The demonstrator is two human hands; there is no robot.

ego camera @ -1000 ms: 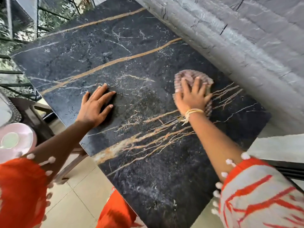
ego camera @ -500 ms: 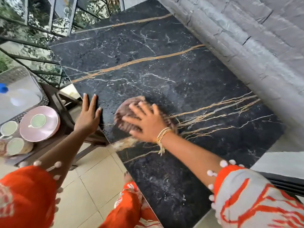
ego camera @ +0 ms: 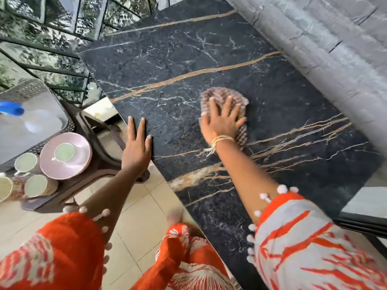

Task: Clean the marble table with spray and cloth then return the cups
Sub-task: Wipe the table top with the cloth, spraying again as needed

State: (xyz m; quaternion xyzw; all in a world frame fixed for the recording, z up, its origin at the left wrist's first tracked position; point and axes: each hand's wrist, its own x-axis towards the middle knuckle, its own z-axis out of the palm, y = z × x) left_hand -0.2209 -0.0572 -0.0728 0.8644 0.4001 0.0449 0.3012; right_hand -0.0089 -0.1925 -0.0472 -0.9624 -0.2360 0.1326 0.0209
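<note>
Right hand (ego camera: 223, 122), fingers spread flat, presses checked cloth (ego camera: 225, 97) on marble table (ego camera: 188, 49) mid-surface. Left hand (ego camera: 137, 147) flat, braces table edge. Cloth judged soft, light, bunches easily; palm pressure suits it. Cups (ego camera: 39, 185) on side chair (ego camera: 98, 162), likely fragile.

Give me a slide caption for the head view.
Right hand presses cloth on marble table; left hand rests on its edge.

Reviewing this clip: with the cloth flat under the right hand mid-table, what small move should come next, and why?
Probably sweep the checked brown cloth toward the grey wall: the right hand presses it flat on the black gold-veined marble table, the left hand braces the table's edge, and the cups sit aside.
</note>
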